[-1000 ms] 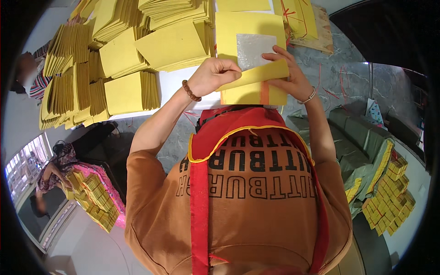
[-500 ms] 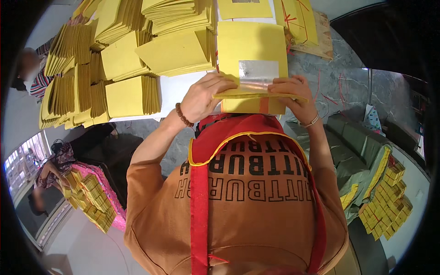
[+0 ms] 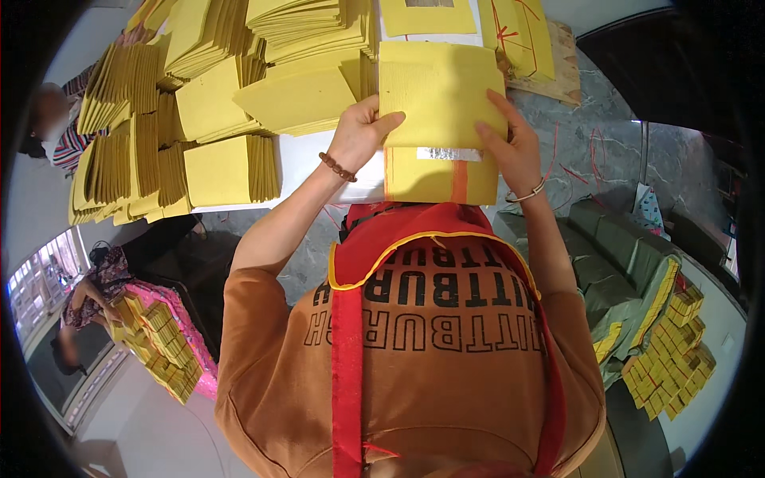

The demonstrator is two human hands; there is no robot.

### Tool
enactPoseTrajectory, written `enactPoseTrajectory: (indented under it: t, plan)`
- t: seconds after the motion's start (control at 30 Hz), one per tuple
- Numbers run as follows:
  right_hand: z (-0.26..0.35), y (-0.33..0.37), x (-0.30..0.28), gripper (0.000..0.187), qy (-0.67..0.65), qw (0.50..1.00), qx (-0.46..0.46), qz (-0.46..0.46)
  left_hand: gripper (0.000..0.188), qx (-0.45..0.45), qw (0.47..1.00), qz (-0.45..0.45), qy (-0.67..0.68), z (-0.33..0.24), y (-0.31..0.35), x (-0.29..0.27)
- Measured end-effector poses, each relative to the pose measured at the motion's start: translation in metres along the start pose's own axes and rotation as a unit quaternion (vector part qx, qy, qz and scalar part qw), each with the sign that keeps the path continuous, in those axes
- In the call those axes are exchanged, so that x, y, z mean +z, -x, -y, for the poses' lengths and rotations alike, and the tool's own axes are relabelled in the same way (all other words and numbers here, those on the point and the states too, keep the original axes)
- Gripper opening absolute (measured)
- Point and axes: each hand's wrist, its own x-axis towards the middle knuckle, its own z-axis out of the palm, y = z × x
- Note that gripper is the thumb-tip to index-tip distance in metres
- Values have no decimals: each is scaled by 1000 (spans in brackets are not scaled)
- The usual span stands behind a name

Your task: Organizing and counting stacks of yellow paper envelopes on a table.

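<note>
Apparently a squaring-up step: both hands at the sides of an upper yellow sheet [image 3: 438,92], which lies over a lower yellow piece [image 3: 430,190] with orange strips [image 3: 460,183]. Silvery patch [image 3: 449,154] shows just below the sheet's near edge. Next move, by my reading, calls for even handling on both sides, so the sheet neither skews nor creases.

Left hand [image 3: 355,137] at the sheet's left edge, thumb laid on its margin; other fingers curled beside it (whether they pinch from beneath, cannot tell). Right hand [image 3: 519,151] at the right edge, thumb and forefinger spread, tips resting on the surface. Sheet sits between the two hands, near the white tabletop's [image 3: 311,155] front edge. Stacked yellow sheets [image 3: 219,171] to the left.
</note>
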Motion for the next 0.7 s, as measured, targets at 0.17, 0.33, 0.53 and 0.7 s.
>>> enactPoseTrajectory:
  t: [0.17, 0.33, 0.53, 0.7]
  plan:
    - [0, -7, 0, 47, 32, 998, 53, 7, 31, -23, 997, -6, 68, 5, -7, -3]
    - [-1, -7, 2, 47, 27, 997, 65, -7, 40, 43, 987, -55, -147, -8, 6, -4]
    - [4, -5, 4, 46, 26, 997, 76, -17, 48, 355, 796, -65, -486, -20, 16, -3]
    - [11, -4, 5, 45, 38, 997, 54, -29, 59, 367, 756, 73, -538, -5, 6, 5]
